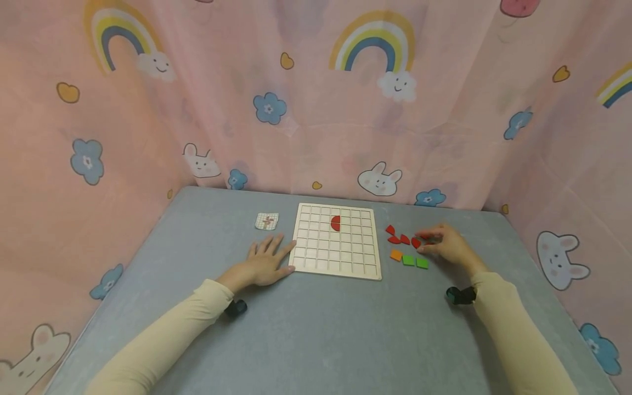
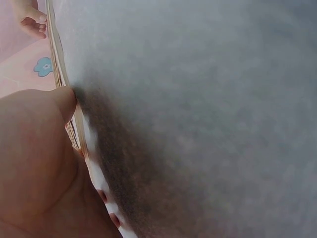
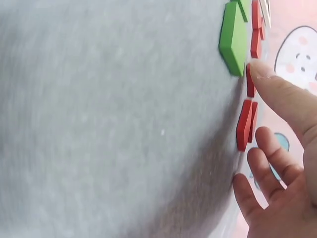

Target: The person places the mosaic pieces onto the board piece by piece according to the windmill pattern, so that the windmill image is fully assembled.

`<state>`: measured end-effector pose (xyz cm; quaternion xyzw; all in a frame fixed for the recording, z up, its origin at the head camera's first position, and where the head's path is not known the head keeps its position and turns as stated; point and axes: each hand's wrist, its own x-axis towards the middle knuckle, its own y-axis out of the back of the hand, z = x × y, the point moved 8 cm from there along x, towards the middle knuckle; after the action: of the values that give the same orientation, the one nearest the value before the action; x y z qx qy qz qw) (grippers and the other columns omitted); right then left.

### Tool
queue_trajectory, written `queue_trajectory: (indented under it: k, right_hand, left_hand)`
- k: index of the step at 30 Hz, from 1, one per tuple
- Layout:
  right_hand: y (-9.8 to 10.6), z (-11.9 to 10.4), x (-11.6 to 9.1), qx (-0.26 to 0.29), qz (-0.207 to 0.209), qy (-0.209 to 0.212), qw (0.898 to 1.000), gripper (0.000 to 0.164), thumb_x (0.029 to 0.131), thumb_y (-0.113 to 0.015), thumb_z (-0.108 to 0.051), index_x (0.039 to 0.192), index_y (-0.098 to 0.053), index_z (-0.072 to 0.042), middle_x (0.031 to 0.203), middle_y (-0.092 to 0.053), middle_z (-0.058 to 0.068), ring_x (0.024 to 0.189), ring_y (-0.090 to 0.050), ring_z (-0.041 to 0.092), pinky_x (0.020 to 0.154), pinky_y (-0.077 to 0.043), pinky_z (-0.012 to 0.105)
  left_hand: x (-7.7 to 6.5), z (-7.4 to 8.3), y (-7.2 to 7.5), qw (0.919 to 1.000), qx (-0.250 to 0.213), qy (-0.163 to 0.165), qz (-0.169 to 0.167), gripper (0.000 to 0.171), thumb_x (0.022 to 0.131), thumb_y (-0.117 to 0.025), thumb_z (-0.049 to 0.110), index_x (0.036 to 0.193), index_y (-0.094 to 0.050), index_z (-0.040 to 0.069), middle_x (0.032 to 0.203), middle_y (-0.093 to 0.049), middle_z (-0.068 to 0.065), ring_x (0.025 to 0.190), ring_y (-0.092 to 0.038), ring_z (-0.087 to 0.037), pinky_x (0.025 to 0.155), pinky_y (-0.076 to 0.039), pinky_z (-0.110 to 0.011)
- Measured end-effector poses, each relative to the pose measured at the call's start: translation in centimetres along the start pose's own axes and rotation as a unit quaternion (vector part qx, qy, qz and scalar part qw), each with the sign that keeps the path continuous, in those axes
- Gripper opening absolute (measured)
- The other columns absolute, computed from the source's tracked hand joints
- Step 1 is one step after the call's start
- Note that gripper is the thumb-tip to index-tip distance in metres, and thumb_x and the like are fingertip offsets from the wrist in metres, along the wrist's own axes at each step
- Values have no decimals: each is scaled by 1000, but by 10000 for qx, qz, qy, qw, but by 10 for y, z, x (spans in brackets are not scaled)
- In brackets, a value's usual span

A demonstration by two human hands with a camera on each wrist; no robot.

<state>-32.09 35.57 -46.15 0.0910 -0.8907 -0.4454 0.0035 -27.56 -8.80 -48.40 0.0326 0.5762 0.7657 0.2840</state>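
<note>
Where a grey counter (image 1: 316,329) meets pink, printed curtains (image 1: 316,109), the left hand (image 1: 264,267) lies spread, touching the gridded board's (image 1: 334,255) left edge. Right of it, the right hand (image 1: 448,245) is at the red pieces (image 1: 405,239), thumb and fingers apart; whether it touches one is hard to tell, and both sleeves (image 1: 508,323) are cut off.

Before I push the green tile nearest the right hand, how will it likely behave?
The green tile is probably stiff, given its straight edges and flat faces. It should slide rather than roll or tip, since it lies flat on the gray table and has corners. Being small and thin, it is likely light, though the pictures don't settle its material.
</note>
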Motion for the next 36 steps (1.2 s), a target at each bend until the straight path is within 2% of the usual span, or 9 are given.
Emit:
queue_trajectory:
  k: [5,8,11,22,27,31,36]
  right_hand:
    - [-1,0,1,-16,-150,118,9998,48,96,-82,-21,137,-70,1,119,-55,22,116,-50,41,96,-44,56]
    - [-1,1,4,4,-261,133,9996,47,96,-80,-19,137,-70,0,115,-55,20,111,-50,37,89,-43,46]
    - [-1,0,6,-32,-354,156,9992,45,97,-79,-19,137,-70,0,110,-53,18,105,-50,34,85,-41,41]
    - [-5,-2,13,-170,-557,167,9982,42,97,-77,-16,136,-71,-2,105,-54,14,99,-48,30,80,-39,39]
    - [-6,-2,14,-155,-606,165,9979,41,97,-77,-16,135,-72,-1,101,-52,11,95,-46,28,78,-36,39]
    - [-5,-1,14,-62,-597,106,9981,41,98,-77,-17,135,-71,0,100,-51,11,95,-45,28,78,-35,39]
    - [-4,0,13,-55,-552,95,9984,41,98,-77,-18,134,-71,1,103,-54,13,97,-46,29,78,-37,38]
  left_hand:
    - [-2,1,0,9999,-97,-30,-7,72,112,-46,48,172,-19,19,177,-6,-21,163,-2,-44,125,-3,-71]
    - [-1,0,0,9999,-78,-61,30,72,111,-47,50,171,-21,20,177,-7,-21,163,-3,-45,124,-3,-73]
    - [0,-2,-1,9999,-102,-44,10,72,112,-46,50,172,-20,20,177,-6,-21,163,-2,-45,124,-3,-72]
    - [-1,-1,0,9999,76,18,-69,72,113,-44,50,172,-17,21,178,-4,-19,164,-2,-43,125,-4,-71]
    - [3,-3,-4,9999,-36,57,-133,73,112,-44,51,172,-16,22,178,-2,-19,164,1,-44,125,-2,-72]
    - [4,-5,-5,9999,-34,50,-108,73,112,-43,51,173,-14,23,178,0,-18,164,3,-43,125,0,-71]
    - [1,-3,-1,10000,94,26,4,71,112,-44,50,172,-17,22,178,-5,-19,163,-2,-44,125,-5,-72]
